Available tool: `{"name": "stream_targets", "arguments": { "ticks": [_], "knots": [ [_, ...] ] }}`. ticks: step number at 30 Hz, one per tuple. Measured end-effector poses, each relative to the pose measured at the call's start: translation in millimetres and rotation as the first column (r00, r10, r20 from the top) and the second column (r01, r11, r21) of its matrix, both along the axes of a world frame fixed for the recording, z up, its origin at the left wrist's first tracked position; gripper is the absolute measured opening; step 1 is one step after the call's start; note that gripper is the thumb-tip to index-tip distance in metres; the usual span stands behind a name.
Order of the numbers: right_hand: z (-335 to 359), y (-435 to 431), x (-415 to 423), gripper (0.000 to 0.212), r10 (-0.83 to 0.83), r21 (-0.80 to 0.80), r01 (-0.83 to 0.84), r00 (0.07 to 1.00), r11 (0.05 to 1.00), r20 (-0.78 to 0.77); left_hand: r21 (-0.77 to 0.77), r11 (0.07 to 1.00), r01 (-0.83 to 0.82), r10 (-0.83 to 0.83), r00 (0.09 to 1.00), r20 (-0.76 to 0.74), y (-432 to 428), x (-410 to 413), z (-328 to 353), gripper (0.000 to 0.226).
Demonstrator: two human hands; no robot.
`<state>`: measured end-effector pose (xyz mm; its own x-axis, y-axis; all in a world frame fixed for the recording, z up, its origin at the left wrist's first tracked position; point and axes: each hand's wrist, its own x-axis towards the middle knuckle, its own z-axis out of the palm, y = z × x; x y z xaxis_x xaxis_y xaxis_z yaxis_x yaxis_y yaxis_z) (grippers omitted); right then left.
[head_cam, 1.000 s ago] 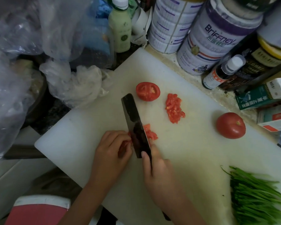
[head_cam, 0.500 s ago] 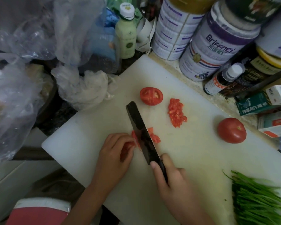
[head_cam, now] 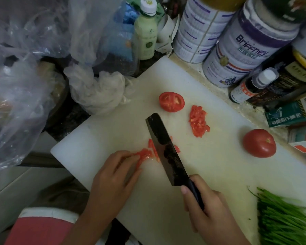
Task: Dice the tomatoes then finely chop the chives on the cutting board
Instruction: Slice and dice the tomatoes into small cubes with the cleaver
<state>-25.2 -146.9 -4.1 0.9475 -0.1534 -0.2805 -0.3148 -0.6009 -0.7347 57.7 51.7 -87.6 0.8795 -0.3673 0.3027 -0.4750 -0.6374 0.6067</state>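
On the white cutting board (head_cam: 210, 167) my right hand (head_cam: 208, 207) grips the handle of a dark knife (head_cam: 167, 149), its blade over cut tomato strips (head_cam: 146, 153). My left hand (head_cam: 114, 177) touches those strips with its fingertips from the left. A tomato half (head_cam: 171, 101) lies cut face up further back, with a small pile of diced tomato (head_cam: 198, 121) beside it. A whole tomato (head_cam: 259, 143) sits at the right. A bunch of green chives (head_cam: 286, 220) lies at the board's near right corner.
Large tins (head_cam: 244, 50), bottles (head_cam: 146, 30) and boxes (head_cam: 290, 112) crowd the back and right edge of the board. Clear plastic bags (head_cam: 34, 50) and a crumpled white bag (head_cam: 97, 89) lie at the left. The board's near left corner overhangs the counter.
The knife has moved back toward me and to the right across the strips. My left hand's fingers have straightened and slid left, exposing more cut tomato. The view has shifted slightly.
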Motion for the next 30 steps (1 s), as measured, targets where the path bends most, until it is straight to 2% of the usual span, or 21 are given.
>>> {"name": "stream_targets", "arguments": {
  "ticks": [10,15,19,22,26,30],
  "knots": [
    [0,5,4,0.024,0.020,0.015,-0.020,1.000,1.000,-0.013,-0.091,0.995,0.041,-0.043,0.999,-0.027,-8,17,-4,0.024],
    [-4,7,5,0.024,0.033,0.017,-0.033,0.999,0.999,0.008,0.014,1.000,0.003,-0.002,0.999,-0.033,-9,22,-4,0.041],
    [-1,9,3,0.013,0.037,-0.015,-0.037,0.999,0.999,0.035,0.022,0.998,0.053,-0.053,0.998,0.028,-13,22,-6,0.031],
    [-3,16,2,0.010,0.096,-0.107,-0.098,0.995,0.989,-0.017,0.018,0.998,0.054,-0.055,0.997,0.057,-16,22,-7,0.027],
    [-21,29,6,0.021,0.195,-0.376,-0.191,0.980,0.907,-0.026,0.032,0.998,0.057,-0.059,0.995,0.077,-20,21,-11,0.022],
    [-17,43,15,0.024,0.176,-0.445,-0.200,0.980,0.873,-0.094,0.009,0.999,0.050,-0.050,0.996,0.074,-21,21,-9,0.024]
  ]
}}
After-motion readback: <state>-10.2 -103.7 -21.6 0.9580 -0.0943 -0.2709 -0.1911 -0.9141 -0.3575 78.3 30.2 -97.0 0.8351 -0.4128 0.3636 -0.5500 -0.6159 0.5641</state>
